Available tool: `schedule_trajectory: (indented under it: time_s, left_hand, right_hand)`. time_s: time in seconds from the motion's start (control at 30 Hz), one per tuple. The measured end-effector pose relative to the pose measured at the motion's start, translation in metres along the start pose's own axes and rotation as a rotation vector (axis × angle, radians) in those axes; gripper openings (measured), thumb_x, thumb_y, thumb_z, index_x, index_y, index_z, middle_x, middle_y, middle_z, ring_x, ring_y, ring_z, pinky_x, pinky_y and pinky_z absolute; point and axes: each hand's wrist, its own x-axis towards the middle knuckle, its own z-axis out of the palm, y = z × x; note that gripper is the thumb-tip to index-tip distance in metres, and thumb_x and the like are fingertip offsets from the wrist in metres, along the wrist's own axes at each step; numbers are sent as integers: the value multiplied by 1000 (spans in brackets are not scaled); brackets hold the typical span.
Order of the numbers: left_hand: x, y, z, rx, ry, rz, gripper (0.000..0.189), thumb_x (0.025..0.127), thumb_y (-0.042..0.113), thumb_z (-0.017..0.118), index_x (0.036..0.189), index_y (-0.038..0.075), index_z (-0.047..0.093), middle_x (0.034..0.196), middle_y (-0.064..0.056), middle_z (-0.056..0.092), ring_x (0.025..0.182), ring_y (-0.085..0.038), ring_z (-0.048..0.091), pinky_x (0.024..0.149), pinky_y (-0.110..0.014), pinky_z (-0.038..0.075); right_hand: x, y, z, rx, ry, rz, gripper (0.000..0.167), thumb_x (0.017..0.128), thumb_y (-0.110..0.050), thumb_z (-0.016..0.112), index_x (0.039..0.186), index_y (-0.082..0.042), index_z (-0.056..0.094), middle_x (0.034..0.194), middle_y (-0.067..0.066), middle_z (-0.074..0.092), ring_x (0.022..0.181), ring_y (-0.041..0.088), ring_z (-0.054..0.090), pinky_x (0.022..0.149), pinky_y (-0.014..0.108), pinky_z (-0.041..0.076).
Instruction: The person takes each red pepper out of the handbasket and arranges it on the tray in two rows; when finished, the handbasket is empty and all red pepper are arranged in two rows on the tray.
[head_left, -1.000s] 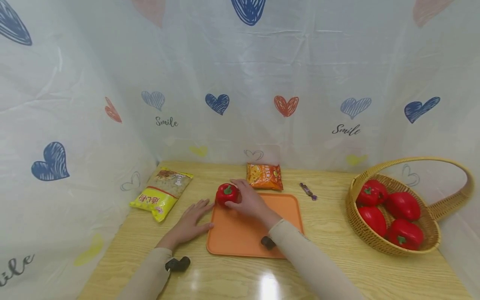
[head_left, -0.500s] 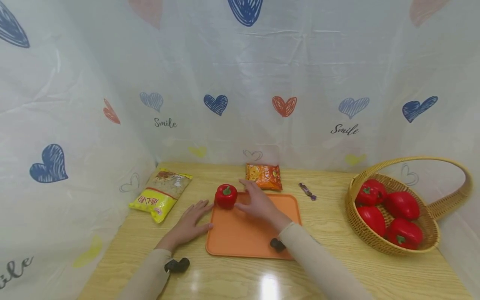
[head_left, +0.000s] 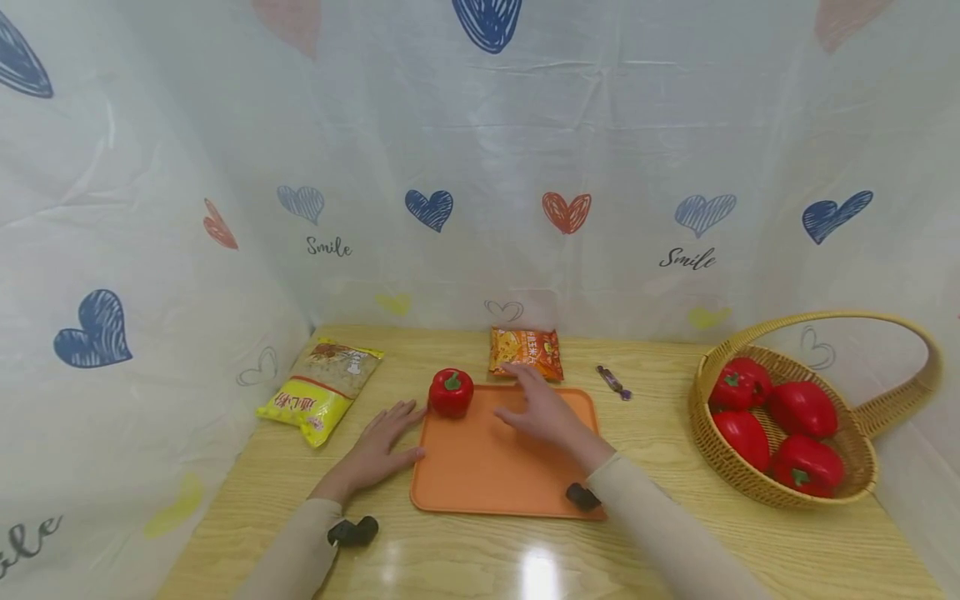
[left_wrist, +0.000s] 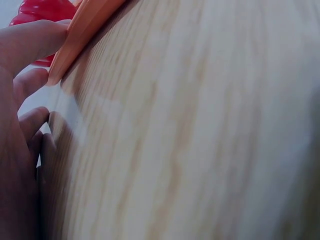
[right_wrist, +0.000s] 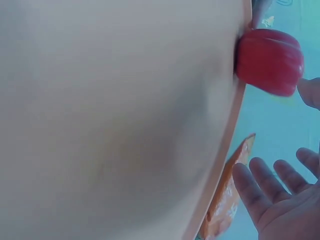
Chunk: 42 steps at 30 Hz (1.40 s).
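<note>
We look at a curtained-off work spot: pale sheeting point(head_left: 480, 133) printed with hearts point(head_left: 429, 210) and "Smile" lettering point(head_left: 328, 247) hangs around a wood-grain tabletop point(head_left: 648, 417). Whether a home or a workplace surrounds it, we cannot tell.

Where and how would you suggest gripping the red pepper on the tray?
I'd likely grip the red pepper by its rounded sides, from the right and above: it stands stem up at the far left corner of the tray, the left hand nearby.
</note>
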Motion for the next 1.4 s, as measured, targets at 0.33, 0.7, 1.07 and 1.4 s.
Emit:
schedule_trajectory:
  time_s: [0.33,0.7,1.07,1.4]
  left_hand:
    - [-1,-2,0,11,-4,-12,73,95,44,67,156,12,42,163,-18,32,154,-38,18,124,-56,8]
    - [0,-3,1,18,5,10,71,97,43,66,156,10,43,162,-21,33,153,-42,20,123,-59,10]
    - [0,-3,1,27,5,4,72,96,44,66,155,10,43,162,-20,33,153,-41,19,123,-59,10]
    - [0,-3,1,23,-4,-6,72,97,44,66,156,11,43,163,-20,32,153,-40,19,124,-57,8]
  right_hand:
    - [-19,5,-14,23,1,24,75,91,-30,79,154,-15,42,153,9,42,127,34,58,98,53,53]
    - [-32,14,-21,0,3,8,70,91,-30,78,151,-13,46,145,11,49,123,30,58,95,51,54]
    - [-47,19,-38,-3,13,2,69,92,-28,77,151,-12,45,145,10,49,123,32,59,96,50,55]
    - [-63,26,-56,-6,40,-11,68,93,-25,76,151,-9,45,145,13,49,122,33,59,97,50,54]
